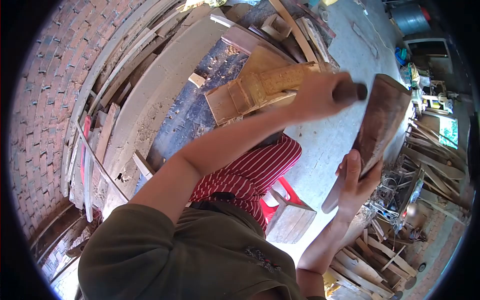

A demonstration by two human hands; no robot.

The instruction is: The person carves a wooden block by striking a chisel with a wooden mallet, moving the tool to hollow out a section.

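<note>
My left hand reaches across from the left, its fingers closed round a dark, round-ended handle; motion blurs it, and the rest of the tool cannot be made out. To its right, a long dark-brown wooden piece stands tilted, its broad end up. My right hand grips this piece low down, thumb on the near face and fingers round the edge. A flat, narrower end shows below that hand. The handle is close to the wood's upper left edge, with a small gap visible.
Taped brown cardboard or wood lies on a dark, chip-strewn surface beside a small wood block. Curved planks line the brick wall. A wooden block adjoins a red stool. Timber scraps lie at right.
</note>
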